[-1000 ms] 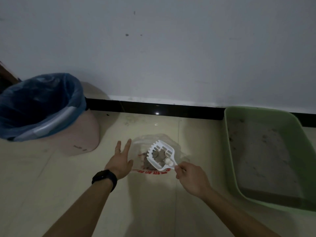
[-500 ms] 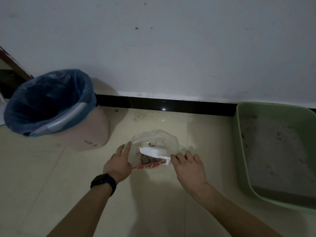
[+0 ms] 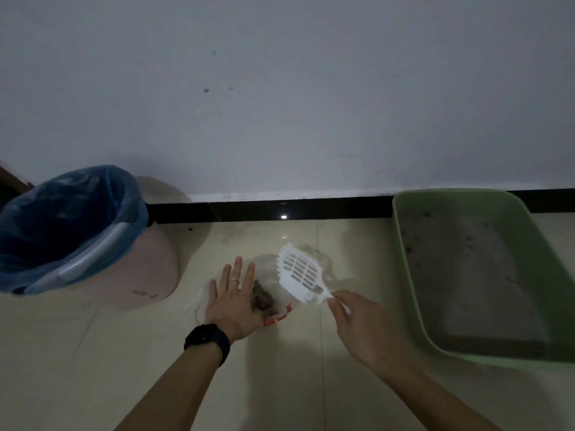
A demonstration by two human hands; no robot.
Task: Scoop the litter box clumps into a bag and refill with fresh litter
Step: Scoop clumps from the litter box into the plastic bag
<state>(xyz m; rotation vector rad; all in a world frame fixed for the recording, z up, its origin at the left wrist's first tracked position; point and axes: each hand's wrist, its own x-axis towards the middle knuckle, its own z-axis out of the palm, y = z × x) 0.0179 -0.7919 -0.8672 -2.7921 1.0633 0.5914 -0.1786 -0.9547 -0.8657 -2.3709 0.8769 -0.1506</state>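
The clear bag (image 3: pixel 281 301) lay on the floor between my hands, a dark heap of clumps (image 3: pixel 263 299) inside. My left hand (image 3: pixel 233 301) was flat, fingers spread, pressing the bag's left side down. My right hand (image 3: pixel 357 318) pinched the handle of the white scoop (image 3: pixel 300 273), which looked empty, tilted above the bag's right edge. The green litter box (image 3: pixel 451 195) sat to the right, apart from the bag. For the next scoop, I judged I should hold the bag's mouth open and carry each load level across the gap.
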